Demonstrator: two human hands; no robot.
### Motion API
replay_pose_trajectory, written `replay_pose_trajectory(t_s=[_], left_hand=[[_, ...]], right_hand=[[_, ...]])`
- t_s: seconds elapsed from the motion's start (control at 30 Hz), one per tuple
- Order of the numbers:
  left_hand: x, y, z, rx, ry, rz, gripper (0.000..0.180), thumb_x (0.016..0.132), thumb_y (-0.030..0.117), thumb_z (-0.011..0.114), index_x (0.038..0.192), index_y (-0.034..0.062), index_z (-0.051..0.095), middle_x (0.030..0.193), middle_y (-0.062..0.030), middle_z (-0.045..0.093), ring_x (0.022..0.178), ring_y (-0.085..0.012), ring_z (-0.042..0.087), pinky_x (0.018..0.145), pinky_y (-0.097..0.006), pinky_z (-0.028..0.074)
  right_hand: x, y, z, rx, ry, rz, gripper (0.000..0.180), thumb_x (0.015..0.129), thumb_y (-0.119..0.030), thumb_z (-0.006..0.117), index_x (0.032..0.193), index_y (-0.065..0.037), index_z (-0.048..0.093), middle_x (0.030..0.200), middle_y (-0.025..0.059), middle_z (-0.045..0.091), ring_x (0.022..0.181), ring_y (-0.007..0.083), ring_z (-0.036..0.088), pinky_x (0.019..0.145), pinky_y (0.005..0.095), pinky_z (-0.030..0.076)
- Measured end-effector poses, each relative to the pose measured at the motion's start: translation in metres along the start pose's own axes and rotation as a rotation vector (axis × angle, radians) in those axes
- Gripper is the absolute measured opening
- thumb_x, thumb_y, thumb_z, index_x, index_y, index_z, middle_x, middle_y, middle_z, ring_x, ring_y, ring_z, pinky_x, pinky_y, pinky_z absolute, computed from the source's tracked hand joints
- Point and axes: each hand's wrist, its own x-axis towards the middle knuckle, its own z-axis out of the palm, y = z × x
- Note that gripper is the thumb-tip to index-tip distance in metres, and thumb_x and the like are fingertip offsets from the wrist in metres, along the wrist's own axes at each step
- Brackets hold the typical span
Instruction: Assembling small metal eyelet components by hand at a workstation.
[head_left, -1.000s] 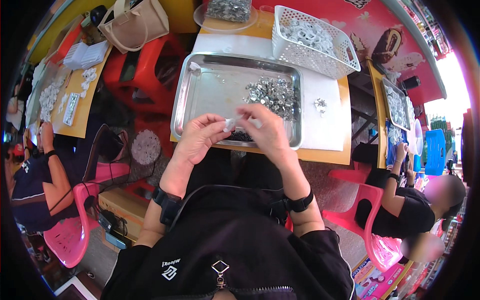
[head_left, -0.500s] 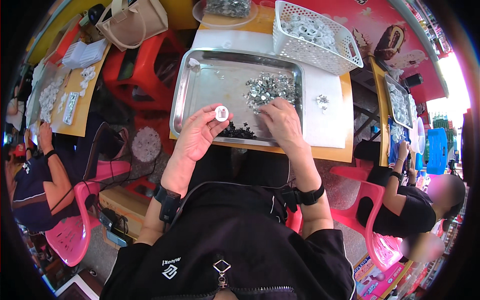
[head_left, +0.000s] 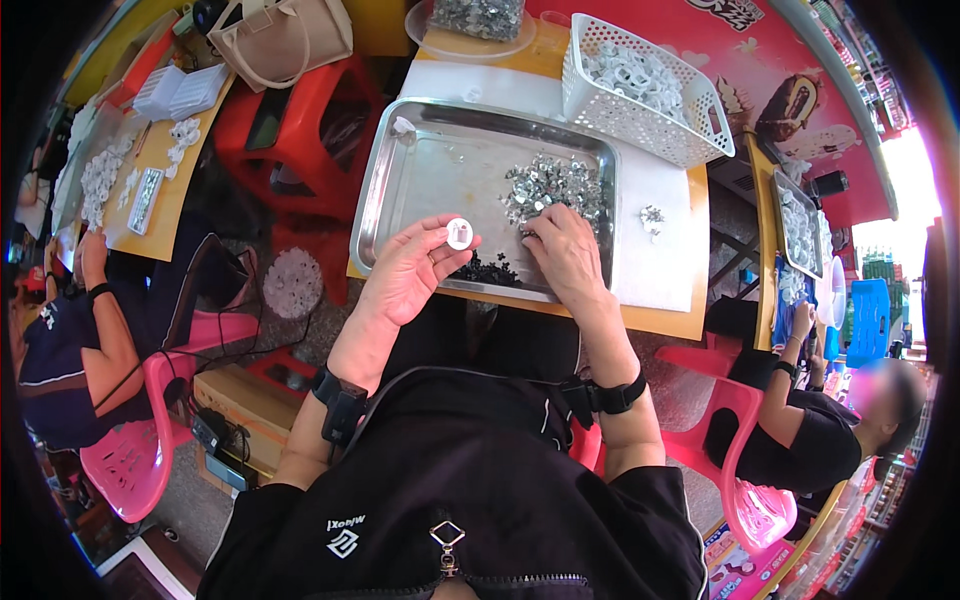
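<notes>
Between the thumb and fingers of my left hand (head_left: 405,270) is a small round white plastic piece (head_left: 459,235), its flat face turned up with a small rectangular mark at its middle. My right hand (head_left: 568,262) reaches into the metal tray (head_left: 425,185), fingers bent and drawn together at the near edge of a heap of small shiny metal pieces (head_left: 550,188). What its fingertips grip, if anything, is hidden. A smaller heap of little black parts (head_left: 487,270) lies along the tray's near side, between my hands. A whitish scrap (head_left: 403,126) sits in the far left corner.
A white perforated basket (head_left: 650,130) full of clear-white plastic pieces stands behind the tray. Right of the tray, a few metal bits (head_left: 652,218) rest on white sheeting. A bag of metal parts (head_left: 478,18) lies at the back. Co-workers sit at tables left and right.
The view has shifted slightly. My left hand still holds the white piece up; my right hand stays at the metal heap, its fingers a little more curled in.
</notes>
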Motion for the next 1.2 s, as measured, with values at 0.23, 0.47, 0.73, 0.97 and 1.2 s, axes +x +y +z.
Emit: replay_pose_trajectory(t_s=[0.23, 0.47, 0.73, 0.97, 1.2], left_hand=[[-0.001, -0.002, -0.003, -0.028, -0.004, -0.006, 0.027, 0.093, 0.006, 0.053, 0.118, -0.0054, 0.054, 0.109, -0.0166, 0.064, 0.106, -0.0305, 0.064, 0.090, -0.034, 0.056], [-0.001, 0.000, 0.004, -0.010, 0.005, -0.037, 0.028, 0.093, 0.006, 0.054, 0.119, -0.0058, 0.054, 0.108, -0.0164, 0.064, 0.106, -0.0302, 0.064, 0.089, -0.034, 0.057], [-0.001, -0.002, 0.015, 0.012, -0.028, -0.084, 0.029, 0.093, 0.007, 0.053, 0.119, -0.0054, 0.054, 0.108, -0.0169, 0.064, 0.103, -0.0298, 0.065, 0.089, -0.033, 0.056], [-0.002, -0.008, 0.020, 0.025, -0.030, -0.102, 0.027, 0.094, 0.008, 0.052, 0.118, -0.0048, 0.054, 0.108, -0.0167, 0.064, 0.102, -0.0298, 0.065, 0.088, -0.033, 0.056], [-0.001, -0.010, 0.027, 0.033, -0.064, -0.138, 0.026, 0.095, 0.009, 0.051, 0.118, -0.0034, 0.055, 0.107, -0.0149, 0.064, 0.100, -0.0278, 0.066, 0.086, -0.032, 0.056]], right_hand=[[-0.002, 0.000, -0.004, 0.122, 0.014, -0.022, 0.013, 0.078, -0.009, 0.069, 0.091, -0.008, 0.067, 0.089, 0.0071, 0.059, 0.084, 0.0232, 0.058, 0.075, 0.0350, 0.047], [-0.010, -0.009, -0.015, 1.157, 0.029, 0.645, 0.011, 0.088, -0.003, 0.062, 0.099, 0.000, 0.066, 0.090, 0.0048, 0.064, 0.075, 0.0090, 0.056, 0.069, 0.0223, 0.047], [-0.015, -0.003, -0.015, 1.697, 0.054, 0.780, 0.021, 0.091, -0.008, 0.062, 0.110, 0.000, 0.063, 0.093, 0.0074, 0.066, 0.078, 0.0087, 0.061, 0.072, 0.0213, 0.050], [-0.017, -0.002, -0.011, 1.698, 0.067, 0.784, 0.017, 0.091, -0.010, 0.064, 0.107, -0.003, 0.064, 0.092, 0.0080, 0.067, 0.077, 0.0099, 0.063, 0.070, 0.0222, 0.052], [-0.015, -0.015, -0.018, 1.740, 0.056, 0.793, 0.013, 0.090, -0.004, 0.062, 0.103, -0.002, 0.063, 0.098, 0.0116, 0.068, 0.083, 0.0129, 0.065, 0.074, 0.0238, 0.053]])
